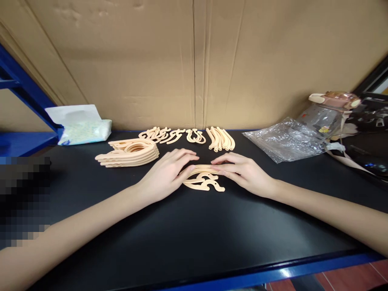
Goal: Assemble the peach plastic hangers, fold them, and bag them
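Two curved wooden strips (202, 167) lie one behind the other on the black table between my hands. My left hand (169, 171) is at their left end, its thumb touching them and its fingers bent over beyond. At the right end, the fingers of my right hand (244, 171) close on the strips from above. Just nearer to me are two flat, hook-shaped wooden pieces (214, 185), each with a small hole; their left ends lie close to my left thumb. The undersides of my fingers are partly hidden.
A stack of looped wooden pieces (130, 155) stands left. Along the back lie S-shaped pieces (154, 133), U-shaped pieces (195, 136) and a row of curved strips (220, 139). A tissue pack (85, 131) is back left; clear plastic (285, 139) and a bottle (324, 115) are right.
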Demonstrator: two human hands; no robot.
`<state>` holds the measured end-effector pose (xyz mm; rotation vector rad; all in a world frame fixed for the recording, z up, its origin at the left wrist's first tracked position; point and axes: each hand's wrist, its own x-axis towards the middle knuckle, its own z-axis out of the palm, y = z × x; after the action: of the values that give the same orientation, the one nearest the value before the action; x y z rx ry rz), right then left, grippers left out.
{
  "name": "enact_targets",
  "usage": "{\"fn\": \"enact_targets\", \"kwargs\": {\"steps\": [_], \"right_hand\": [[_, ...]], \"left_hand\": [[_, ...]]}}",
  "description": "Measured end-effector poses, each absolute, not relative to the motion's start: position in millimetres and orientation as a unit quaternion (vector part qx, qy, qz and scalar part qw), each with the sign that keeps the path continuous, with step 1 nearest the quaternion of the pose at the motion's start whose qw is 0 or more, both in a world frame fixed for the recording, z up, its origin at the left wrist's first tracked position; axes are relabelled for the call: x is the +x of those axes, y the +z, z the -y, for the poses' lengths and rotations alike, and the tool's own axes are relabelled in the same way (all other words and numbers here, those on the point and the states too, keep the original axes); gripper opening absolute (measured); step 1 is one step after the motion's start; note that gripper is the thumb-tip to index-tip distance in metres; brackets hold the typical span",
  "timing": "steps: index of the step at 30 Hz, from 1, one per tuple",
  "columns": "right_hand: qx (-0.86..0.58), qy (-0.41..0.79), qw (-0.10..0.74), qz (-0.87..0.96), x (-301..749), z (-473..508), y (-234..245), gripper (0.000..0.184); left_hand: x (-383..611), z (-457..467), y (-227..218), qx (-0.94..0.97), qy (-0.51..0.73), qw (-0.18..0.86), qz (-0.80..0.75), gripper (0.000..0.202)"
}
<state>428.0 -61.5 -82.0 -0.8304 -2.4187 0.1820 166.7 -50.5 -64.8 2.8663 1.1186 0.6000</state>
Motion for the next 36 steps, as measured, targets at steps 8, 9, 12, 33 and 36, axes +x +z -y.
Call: {"fn": "enact_targets", "kwargs": {"steps": [8, 9, 12, 33, 36], "right_hand": [[-0.308, 0.086, 0.293, 0.901, 430, 63, -81, 0.028], [-0.310, 0.084, 0.292, 0.901, 429, 63, -80, 0.027], [-0.309, 0.073, 0.283, 0.905, 427, 64, -80, 0.025], [-0.298, 0.042, 0.267, 0.916, 429, 61, -82, 0.020], [-0.296, 0.043, 0.267, 0.916, 429, 61, -82, 0.020]], "left_hand": [[184, 13, -50, 0.907, 0.076, -0.283, -0.301, 0.026], [188, 9, -50, 0.902, 0.073, -0.298, -0.304, 0.026], [201, -5, -52, 0.889, 0.075, -0.319, -0.319, 0.026], [222, -45, -59, 0.893, 0.103, -0.306, -0.312, 0.020], [223, -41, -56, 0.894, 0.114, -0.305, -0.308, 0.022]]}}
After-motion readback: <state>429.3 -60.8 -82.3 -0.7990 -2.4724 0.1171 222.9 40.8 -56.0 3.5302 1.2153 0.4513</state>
